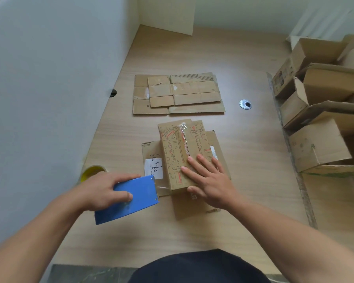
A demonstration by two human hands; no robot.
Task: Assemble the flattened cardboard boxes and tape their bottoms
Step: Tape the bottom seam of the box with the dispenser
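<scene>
A small printed cardboard box (175, 152) stands on the desk with its taped bottom up, clear tape along the seam. It sits on flattened cardboard (151, 150) that carries a white label. My right hand (206, 178) lies flat on the box's near end, fingers straight. My left hand (104, 190) grips a blue tape dispenser (131, 199) just left of the box; a strip of clear tape runs from its toothed edge to the box's near side. More flattened boxes (178, 94) lie farther back on the desk.
A yellow tape roll (91, 172) sits at the desk's left edge by the wall. Several assembled open boxes (319, 103) are piled at the right. A metal cable grommet (245, 104) is set in the desk (253, 150).
</scene>
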